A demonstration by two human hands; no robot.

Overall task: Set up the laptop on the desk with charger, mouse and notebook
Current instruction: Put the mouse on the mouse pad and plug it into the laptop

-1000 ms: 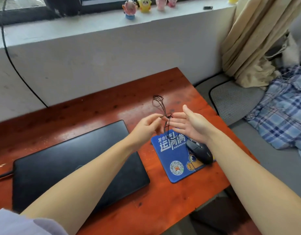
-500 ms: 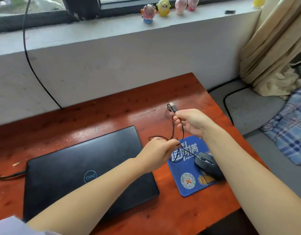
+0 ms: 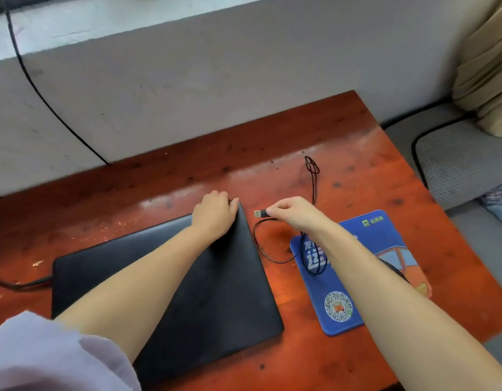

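Observation:
A closed black laptop (image 3: 215, 292) lies on the red-brown wooden desk (image 3: 343, 153). My left hand (image 3: 214, 214) rests on its far right corner, fingers curled over the edge. My right hand (image 3: 296, 214) pinches the mouse's USB plug (image 3: 259, 213), which points left toward the laptop's right side, a short gap away. The thin black mouse cable (image 3: 268, 253) loops over the desk and across the blue mouse pad (image 3: 354, 280). My right forearm hides most of the mouse. A black charger cable (image 3: 21, 285) meets the laptop's left side.
A grey wall with a ledge rises behind the desk, and a black wire (image 3: 55, 114) runs down it. To the right sit a grey cushioned seat (image 3: 464, 162) and a beige curtain (image 3: 487, 66). The desk's right edge is close to the mouse pad.
My left hand let go of the cable and moved onto the laptop's far right corner. My right hand lowered the USB plug toward the laptop's side. The camera tilted down.

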